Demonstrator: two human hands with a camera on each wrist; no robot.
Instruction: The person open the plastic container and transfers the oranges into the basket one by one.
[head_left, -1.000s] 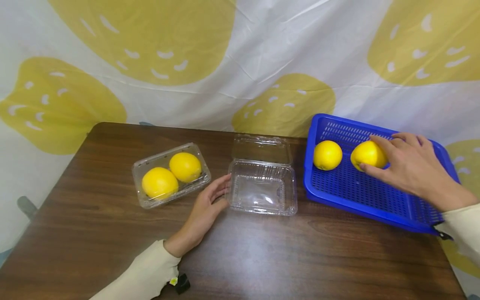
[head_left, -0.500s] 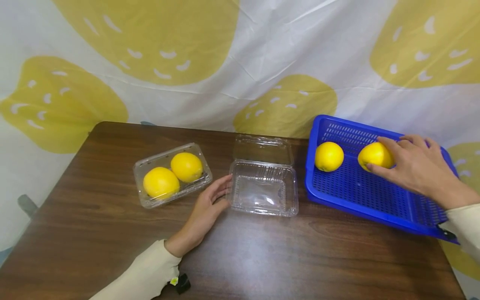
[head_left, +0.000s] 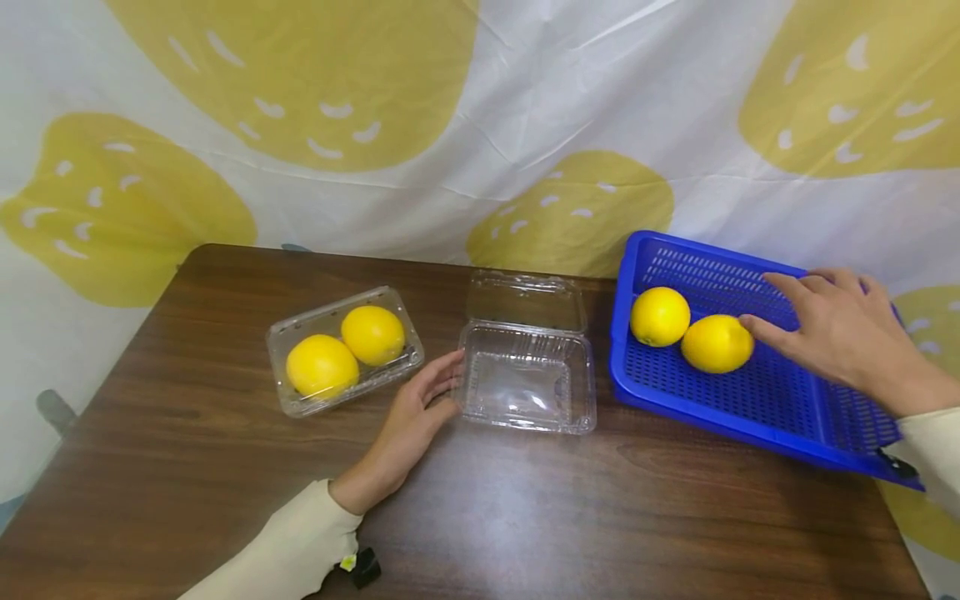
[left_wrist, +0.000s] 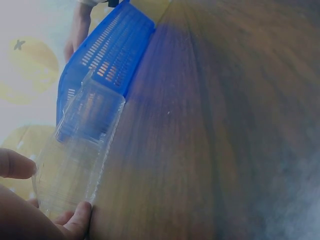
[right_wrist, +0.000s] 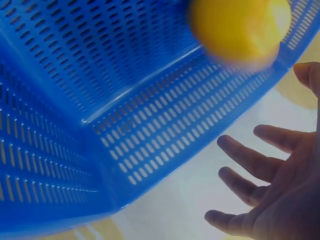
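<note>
Basket (head_left: 720, 419): plastic, smooth, faintly shiny along the rim, walls and floor pierced all over
Open box (head_left: 517, 383): thin clear plastic, glossy, ribbed at the walls, with bright glints on its floor
Closed box (head_left: 307, 325): clear plastic too, thin and shiny
Loose fruit (head_left: 717, 344): smooth skin with a soft sheen
Boxed fruit (head_left: 322, 365): smooth-looking skin, seen through plastic
Table (head_left: 487, 517): wood-grain top, smooth, semi-gloss, with a pale patch of reflected light
Hanging sheet (head_left: 555, 100): cloth or plastic, cannot tell which, creased, slightly shiny, printed
Sleeves (head_left: 288, 533): cloth, matt
</note>
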